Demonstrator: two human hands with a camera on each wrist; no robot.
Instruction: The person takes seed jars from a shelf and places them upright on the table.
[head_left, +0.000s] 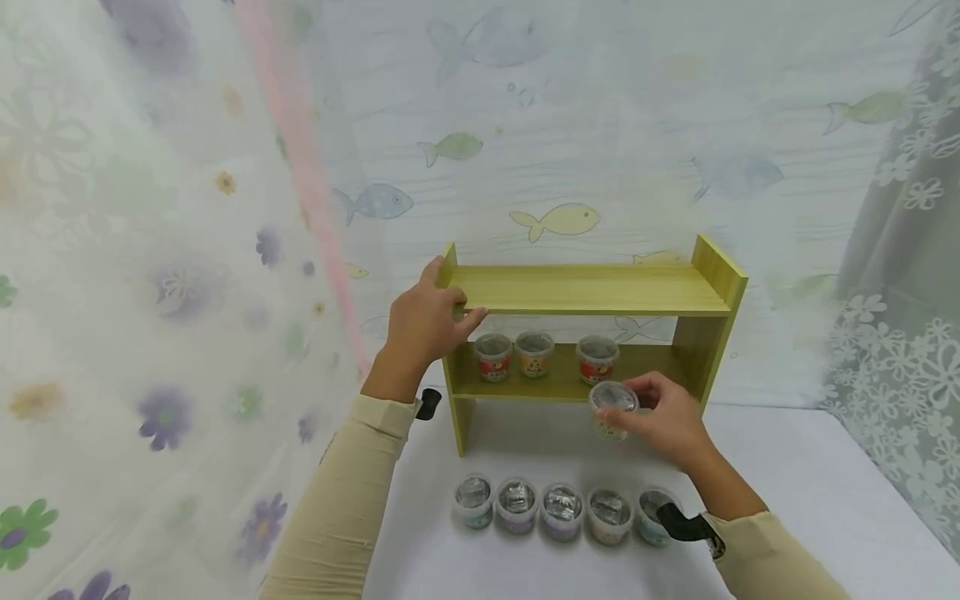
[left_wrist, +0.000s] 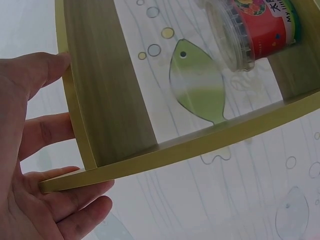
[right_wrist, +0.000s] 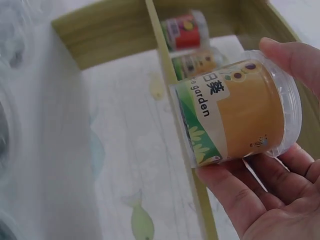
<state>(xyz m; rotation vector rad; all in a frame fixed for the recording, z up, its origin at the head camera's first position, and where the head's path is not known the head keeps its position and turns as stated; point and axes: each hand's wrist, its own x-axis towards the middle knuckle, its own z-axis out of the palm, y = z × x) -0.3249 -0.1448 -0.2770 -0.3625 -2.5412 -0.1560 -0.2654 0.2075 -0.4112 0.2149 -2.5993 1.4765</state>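
Note:
A small yellow-green wooden shelf (head_left: 592, 289) stands on the white table. At its upper left corner my left hand (head_left: 423, 321) grips the side board, fingers on both sides of the wood in the left wrist view. My right hand (head_left: 666, 417) holds a clear-lidded plastic cup (right_wrist: 250, 112) between thumb and fingers, in front of the middle board. Its label is orange with sunflowers and green at the base. On that board stand a red-labelled cup (head_left: 493, 358), an orange-labelled cup (head_left: 534, 355) and, further right, another red-labelled cup (head_left: 597, 360).
Several more lidded cups stand in a row on the table in front of the shelf, from a teal-labelled cup (head_left: 474, 501) at left to a cup (head_left: 654, 517) partly behind the right wrist's black strap (head_left: 686, 525). Fish-patterned curtain (head_left: 555, 150) hangs behind.

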